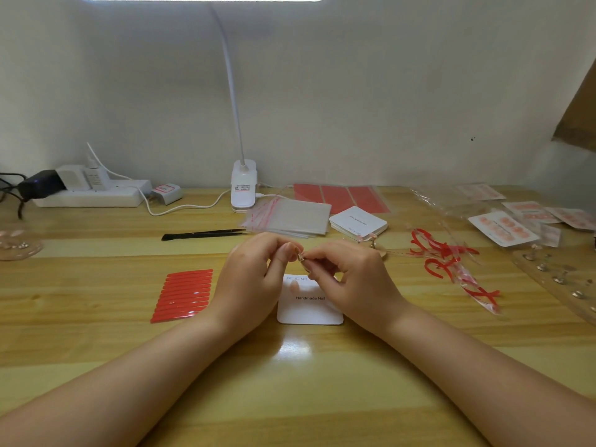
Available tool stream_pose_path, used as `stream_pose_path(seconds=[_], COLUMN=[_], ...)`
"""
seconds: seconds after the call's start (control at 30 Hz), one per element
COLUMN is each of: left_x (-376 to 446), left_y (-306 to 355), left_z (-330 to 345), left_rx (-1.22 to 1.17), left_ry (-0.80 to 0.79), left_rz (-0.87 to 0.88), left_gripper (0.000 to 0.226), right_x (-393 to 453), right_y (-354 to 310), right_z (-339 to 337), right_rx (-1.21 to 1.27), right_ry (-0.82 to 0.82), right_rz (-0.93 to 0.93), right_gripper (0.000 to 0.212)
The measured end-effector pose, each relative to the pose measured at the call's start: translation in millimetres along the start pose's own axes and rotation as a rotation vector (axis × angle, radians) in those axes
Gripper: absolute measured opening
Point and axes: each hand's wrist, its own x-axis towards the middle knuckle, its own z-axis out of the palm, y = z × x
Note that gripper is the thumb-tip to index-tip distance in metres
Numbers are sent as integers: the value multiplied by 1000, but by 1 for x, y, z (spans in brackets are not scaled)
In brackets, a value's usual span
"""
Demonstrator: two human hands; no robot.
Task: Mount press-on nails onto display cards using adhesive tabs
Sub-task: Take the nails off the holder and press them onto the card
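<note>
A white display card point(309, 309) printed "Handmade Nail" lies on the wooden table, with one pale nail stuck near its top left. Just above it my left hand point(254, 279) and my right hand point(351, 279) meet fingertip to fingertip, both pinching one small press-on nail point(301, 255) between thumb and fingers. A red sheet of adhesive tab strips point(183, 295) lies to the left of my left hand.
Black tweezers point(206, 234) lie behind my hands. Clear bags point(290, 217), a stack of blank cards point(358, 221) and red adhesive sheets point(342, 196) sit further back. Peeled red liners point(448, 259) and finished cards point(503, 229) are on the right. A clip lamp point(243, 185) and power strip point(93, 195) stand by the wall.
</note>
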Motion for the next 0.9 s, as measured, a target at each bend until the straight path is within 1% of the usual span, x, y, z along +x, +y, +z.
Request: stream_pose_path(seconds=[0.2,0.4,0.53,0.63,0.9], left_x=[0,-1,0,0,0], left_y=[0,2,4,2,1], left_z=[0,-2,-4,-4,-3], left_rx=[-37,-149,-214,-238,-272], left_ry=[0,-17,-27,-20,-4], left_rz=[-37,-103,-159,-178,-206], left_gripper=[26,25,24,19,20], right_x=[0,0,-1,-2,-1], right_y=[0,0,0,0,0], right_z=[0,-1,0,1,0], right_rx=[-4,60,100,139,179], right_ry=[-7,-7,-5,-24,-49], right_rz=[0,20,86,143,183], right_gripper=[9,7,6,6,6])
